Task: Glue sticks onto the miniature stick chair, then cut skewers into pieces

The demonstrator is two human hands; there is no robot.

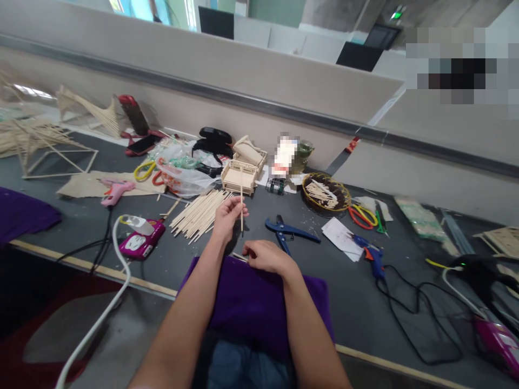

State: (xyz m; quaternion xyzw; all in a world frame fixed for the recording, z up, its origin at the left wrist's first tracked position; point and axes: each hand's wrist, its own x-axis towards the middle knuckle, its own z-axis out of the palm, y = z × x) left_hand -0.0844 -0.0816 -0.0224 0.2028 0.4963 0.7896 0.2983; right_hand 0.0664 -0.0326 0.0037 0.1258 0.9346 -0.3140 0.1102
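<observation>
My left hand (230,215) pinches a thin wooden stick (242,189) that stands nearly upright between thumb and fingers. Lower and to the right, my right hand (265,255) is curled closed just above the edge of a purple cloth (251,297). From its fingertips juts a short thin stick (240,257), partly hidden by the hand. A loose pile of wooden sticks (198,216) lies just left of my left hand. Beyond the hands is a small slatted stick model (239,178). Blue cutting pliers (294,231) rest right of my left hand.
A woven basket (346,200) holds short sticks. Farther right are paper (340,237), a blue glue gun (375,256) and its looped cable. On the left lie a pink glue gun (117,192), a magenta power strip (141,237) and a plastic bag (186,175). A partition wall runs behind.
</observation>
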